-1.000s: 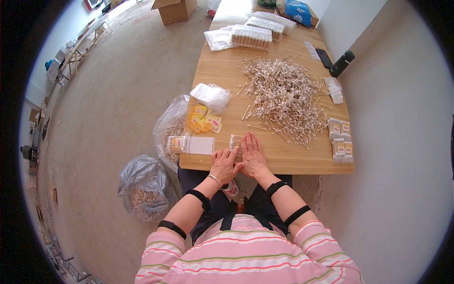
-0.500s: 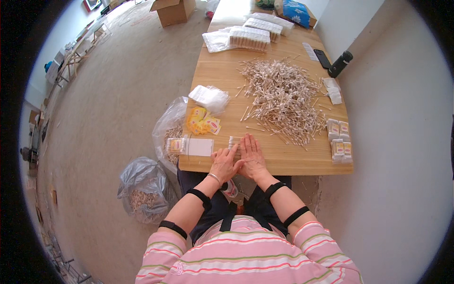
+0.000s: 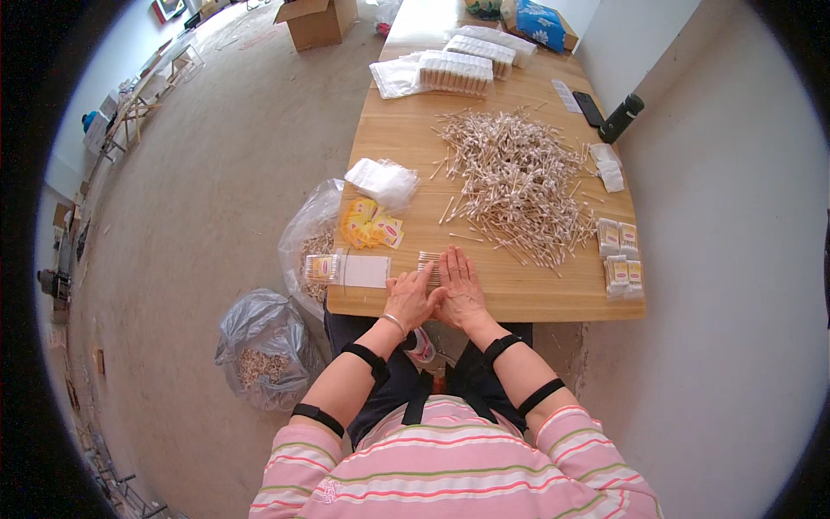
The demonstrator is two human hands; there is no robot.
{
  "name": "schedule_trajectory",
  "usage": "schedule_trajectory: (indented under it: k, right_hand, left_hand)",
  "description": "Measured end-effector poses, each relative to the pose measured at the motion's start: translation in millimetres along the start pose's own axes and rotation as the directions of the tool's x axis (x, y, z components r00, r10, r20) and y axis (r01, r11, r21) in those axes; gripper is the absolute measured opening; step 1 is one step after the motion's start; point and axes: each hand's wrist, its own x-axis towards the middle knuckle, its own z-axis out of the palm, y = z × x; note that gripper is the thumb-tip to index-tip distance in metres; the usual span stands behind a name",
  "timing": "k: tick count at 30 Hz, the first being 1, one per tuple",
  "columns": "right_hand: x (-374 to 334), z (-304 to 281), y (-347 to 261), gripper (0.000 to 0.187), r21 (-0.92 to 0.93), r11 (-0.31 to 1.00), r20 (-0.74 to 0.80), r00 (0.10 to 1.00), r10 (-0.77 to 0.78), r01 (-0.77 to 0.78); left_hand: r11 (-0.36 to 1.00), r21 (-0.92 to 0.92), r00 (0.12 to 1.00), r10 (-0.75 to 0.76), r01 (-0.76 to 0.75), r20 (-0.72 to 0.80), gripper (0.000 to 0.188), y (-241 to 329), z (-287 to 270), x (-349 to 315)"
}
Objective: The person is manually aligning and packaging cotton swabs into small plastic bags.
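Observation:
At the table's near edge, a small row of cotton swabs [image 3: 427,256] lies side by side, partly covered by my fingers. My right hand [image 3: 461,292] lies flat along the right ends of the row, its fingers stretched out and close together. My left hand [image 3: 410,297] rests with a pointing finger on the swabs and its thumb against my right hand; its other fingers bend a little. Neither hand grasps anything. To the left is a white card [image 3: 367,271], beside a clear pack of swabs with a yellow label [image 3: 321,267]. Farther off, loose cotton swabs [image 3: 514,177] form a large heap.
Yellow labels [image 3: 367,223] and clear bags [image 3: 381,180] lie at the table's left edge. Filled packs [image 3: 619,274] stand at the right, near a phone [image 3: 588,109] and dark bottle [image 3: 622,118]. Bagged swab bundles [image 3: 456,71] sit at the back. A grey bag [image 3: 266,346] stands on the floor.

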Motion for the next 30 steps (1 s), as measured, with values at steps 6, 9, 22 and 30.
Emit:
schedule_trajectory:
  k: [6, 9, 22, 30]
  right_hand:
    - [0, 2, 0, 0.087, -0.007, 1.000, -0.008, 1.000, 0.005, -0.005]
    - [0, 3, 0, 0.086, 0.009, 1.000, 0.007, 1.000, 0.008, -0.008]
    - [0, 7, 1, 0.079, -0.021, 1.000, -0.061, 0.998, -0.001, -0.001]
    - [0, 10, 4, 0.079, -0.061, 0.998, -0.079, 0.997, -0.005, 0.000]
  left_hand:
    - [0.999, -0.029, 1.000, -0.026, 0.026, -0.008, 0.061, 0, 0, 2]
    - [0.998, -0.019, 0.998, -0.053, 0.053, 0.017, 0.061, 0, -1, 6]
    - [0.992, -0.027, 0.990, -0.121, 0.124, 0.078, 0.056, 6, -6, 13]
    - [0.989, 0.003, 0.983, -0.145, 0.146, 0.114, 0.047, 10, -11, 18]
